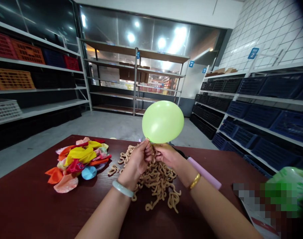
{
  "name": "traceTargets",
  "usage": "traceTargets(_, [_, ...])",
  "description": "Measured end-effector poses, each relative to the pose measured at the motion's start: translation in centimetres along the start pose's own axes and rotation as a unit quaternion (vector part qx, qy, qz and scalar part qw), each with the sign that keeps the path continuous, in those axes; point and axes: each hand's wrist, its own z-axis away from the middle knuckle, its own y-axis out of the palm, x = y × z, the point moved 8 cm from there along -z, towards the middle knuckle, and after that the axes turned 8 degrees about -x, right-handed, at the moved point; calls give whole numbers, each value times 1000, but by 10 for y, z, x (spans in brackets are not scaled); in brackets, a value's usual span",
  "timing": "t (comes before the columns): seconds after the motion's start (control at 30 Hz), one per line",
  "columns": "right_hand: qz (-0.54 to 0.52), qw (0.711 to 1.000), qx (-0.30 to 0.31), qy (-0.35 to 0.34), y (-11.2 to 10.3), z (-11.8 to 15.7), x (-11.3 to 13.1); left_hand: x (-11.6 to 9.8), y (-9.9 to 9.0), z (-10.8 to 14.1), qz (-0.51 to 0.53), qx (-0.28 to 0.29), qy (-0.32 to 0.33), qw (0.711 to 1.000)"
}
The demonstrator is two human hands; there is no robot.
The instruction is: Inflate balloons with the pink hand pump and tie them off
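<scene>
An inflated light green balloon point(163, 121) stands above the table, its neck at my fingertips. My left hand point(143, 154) pinches the neck from the left, fingers closed. Close beside it, my right hand point(165, 154) is also closed at the base of the balloon; its fingertips are partly hidden, so whether it grips the neck or something else is unclear. Beneath both hands lies a heap of tan, curled, rope-like pieces point(158, 181). A pile of uninflated balloons point(80, 157) in yellow, orange, red, pink and blue lies to the left.
A pink-purple cylinder point(205, 173) rests on the dark red table point(96, 209) beyond my right forearm. At the right edge is a green plastic bag point(291, 182), partly blurred. Shelves with crates point(256, 113) line both sides; a rack point(135, 83) stands behind.
</scene>
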Motion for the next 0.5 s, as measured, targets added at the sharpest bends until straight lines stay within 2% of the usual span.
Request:
traceTargets(0.1, [-57,998,3,23,6,16,0,-7,-10,-2,-79,-66,100,990])
traceTargets(0.17, [-63,998,-20,5,6,25,4,-11,-14,-2,-135,-90,158,974])
traceTargets(0.23, [-32,997,-65,-26,3,32,8,-14,-13,0,-210,-97,216,949])
traceTargets(0.3, [61,987,-122,-84,-4,38,18,-17,-10,3,-288,-99,271,913])
traceTargets(0.4, [236,932,-186,-205,-9,49,41,-18,-3,11,-352,-94,319,875])
traceTargets(0.5, [344,859,-196,-324,-6,61,60,-16,5,17,-357,-78,323,873])
